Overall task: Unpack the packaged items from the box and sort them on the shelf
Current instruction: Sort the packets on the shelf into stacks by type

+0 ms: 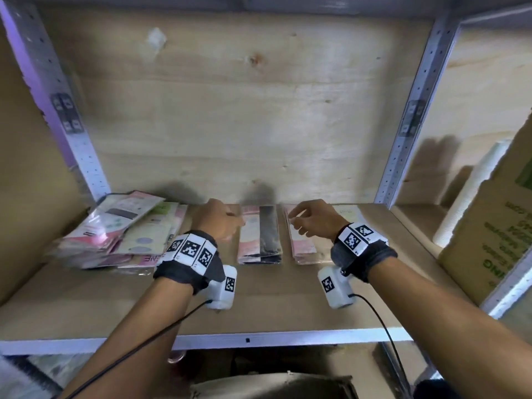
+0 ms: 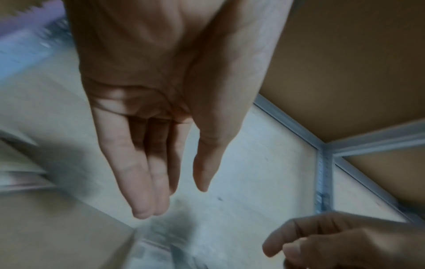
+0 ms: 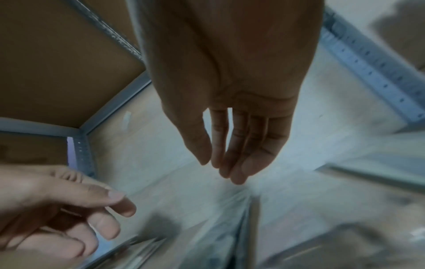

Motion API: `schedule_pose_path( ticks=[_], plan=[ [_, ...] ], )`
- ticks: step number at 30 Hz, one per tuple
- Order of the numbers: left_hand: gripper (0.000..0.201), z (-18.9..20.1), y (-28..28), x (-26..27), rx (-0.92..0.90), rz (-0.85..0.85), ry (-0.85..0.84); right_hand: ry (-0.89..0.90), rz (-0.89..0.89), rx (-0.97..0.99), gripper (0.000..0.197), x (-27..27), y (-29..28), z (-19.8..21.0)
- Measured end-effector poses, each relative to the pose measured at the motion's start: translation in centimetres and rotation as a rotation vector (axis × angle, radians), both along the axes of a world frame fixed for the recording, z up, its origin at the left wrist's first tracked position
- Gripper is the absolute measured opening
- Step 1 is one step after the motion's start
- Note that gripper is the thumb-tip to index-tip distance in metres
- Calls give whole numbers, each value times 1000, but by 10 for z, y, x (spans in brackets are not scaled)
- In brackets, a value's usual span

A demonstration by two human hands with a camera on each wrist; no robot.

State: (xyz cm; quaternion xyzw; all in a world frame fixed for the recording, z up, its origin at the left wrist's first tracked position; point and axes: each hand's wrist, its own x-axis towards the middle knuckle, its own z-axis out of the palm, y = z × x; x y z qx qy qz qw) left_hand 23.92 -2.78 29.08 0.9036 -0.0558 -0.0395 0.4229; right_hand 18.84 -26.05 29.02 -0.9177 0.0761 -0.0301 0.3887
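Note:
Flat plastic-wrapped packets lie on the wooden shelf (image 1: 288,300). A loose heap of pink and pale green packets (image 1: 121,234) sits at the left. A neat stack with a black strip (image 1: 260,236) lies in the middle, and a pink stack (image 1: 302,240) to its right. My left hand (image 1: 221,221) hovers at the left edge of the middle stack, fingers relaxed, holding nothing (image 2: 170,200). My right hand (image 1: 305,220) hovers over the pink stack with loosely bent fingers, also holding nothing (image 3: 218,169).
A cardboard box (image 1: 495,240) with green print and a white roll (image 1: 472,197) stand in the bay to the right. Perforated metal uprights (image 1: 408,116) frame the bay. Another cardboard box (image 1: 273,385) sits below the shelf edge.

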Motion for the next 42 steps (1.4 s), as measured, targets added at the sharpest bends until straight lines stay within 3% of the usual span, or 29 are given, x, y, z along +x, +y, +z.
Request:
schedule_pose_path(
  ticks=[4,11,14,20,23,26,27,30,34,37,39,42],
  plan=[
    [29,-14,69,10,-160,142,30,32,100,132,9,22,61,-5],
    [13,-15,166,13,-217,299,-53,167,185,291,7,68,178,-26],
    [19,-18,195,11,-241,337,-68,230,160,360,6,85,219,-38],
    [15,-27,216,15,-260,337,-26,264,61,185,55,122,278,-56],
    [14,-32,216,17,-273,334,-15,273,110,15,61,133,284,-61],
    [10,-34,218,17,-291,321,-2,288,119,-22,80,136,280,-62],
    [8,-35,219,17,-294,315,-1,275,132,-69,77,135,278,-62],
    [4,-36,219,17,-296,317,-6,261,209,-230,20,131,270,-59],
    [7,-36,214,15,-334,330,-15,304,202,-82,27,125,255,-54],
    [12,-37,198,14,-327,286,-45,311,147,210,11,110,236,-47],
    [3,-35,186,12,-371,231,1,260,118,276,4,93,220,-35],
    [46,-32,161,11,-541,138,163,150,104,215,32,66,188,-13]
  ],
)
